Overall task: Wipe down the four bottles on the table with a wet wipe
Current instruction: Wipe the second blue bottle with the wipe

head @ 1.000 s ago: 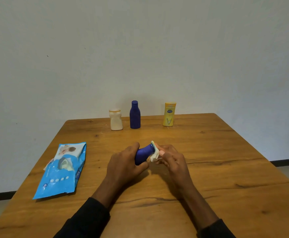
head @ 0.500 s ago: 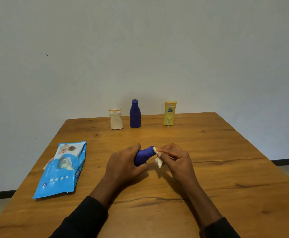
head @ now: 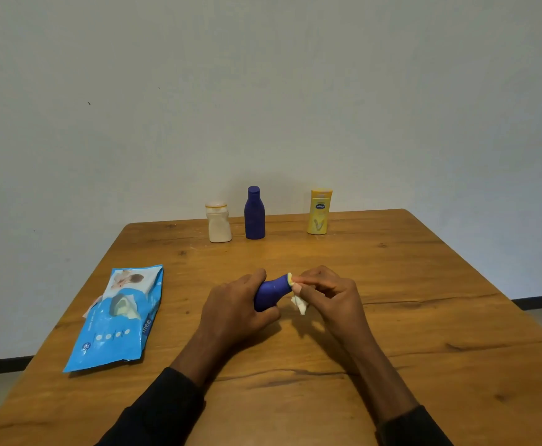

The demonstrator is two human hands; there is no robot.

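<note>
A small blue bottle [head: 271, 292] is held on its side over the middle of the wooden table [head: 424, 317], with its narrow end turned to the right. It is gripped round the body by the left hand [head: 231, 304], whose fingers and thumb are curled about it, so that much of the body is hidden. A crumpled white wet wipe [head: 298, 302] is pinched in the fingers of the right hand [head: 331, 294] and pressed against the narrow end of the bottle; a loose corner of it hangs below the fingers. Whether the bottle touches the table cannot be told, since its underside is covered by the hands.

Three more bottles are stood upright in a row near the far edge of the table, well apart from the hands: a squat white bottle [head: 219, 223] at the left, a taller dark blue bottle [head: 254, 214] just beside it, and a yellow bottle [head: 319, 212] set further off to the right. A blue pack of wipes [head: 118, 317] is laid flat to the left of the left hand, near the table's left edge, with something pale showing at its opening. Both forearms are covered by black sleeves [head: 154, 416] at the lower edge of the view. A plain pale wall [head: 263, 91] is seen behind the table
</note>
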